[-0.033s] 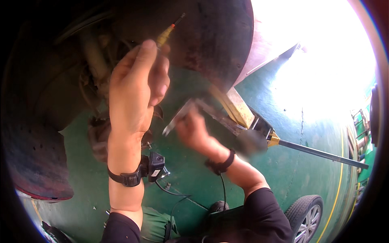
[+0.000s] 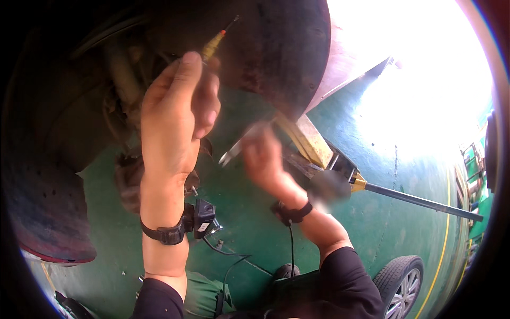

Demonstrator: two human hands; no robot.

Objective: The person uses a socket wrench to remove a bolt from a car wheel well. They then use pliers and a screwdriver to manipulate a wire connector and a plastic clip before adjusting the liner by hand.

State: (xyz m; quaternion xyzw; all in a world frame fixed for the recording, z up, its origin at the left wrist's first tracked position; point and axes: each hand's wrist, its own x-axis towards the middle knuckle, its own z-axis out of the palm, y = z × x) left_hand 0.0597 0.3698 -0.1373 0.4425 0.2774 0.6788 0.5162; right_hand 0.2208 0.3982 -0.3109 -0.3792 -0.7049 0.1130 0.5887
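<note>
My left hand is raised in front of a dark wheel well, its fingers closed. Out of its top sticks a slim yellow tool with an orange collar and a thin metal tip; it looks like a screwdriver, though its lower end is hidden in my grip. Lower and to the right, my right hand is smeared by motion but curled around a metal tool. The tool's silver, seemingly forked end points down and left. A curved dark panel of the car lies beyond both hands.
A pale yellow block stands below the car panel, beside a floor jack with a long dark handle reaching right. A removed wheel sits at lower right. Black cables hang from the wrist-strapped cameras. Suspension parts fill the upper left.
My right hand has shifted slightly right with the metal tool, still blurred. My left hand and the yellow tool have moved a touch left.
</note>
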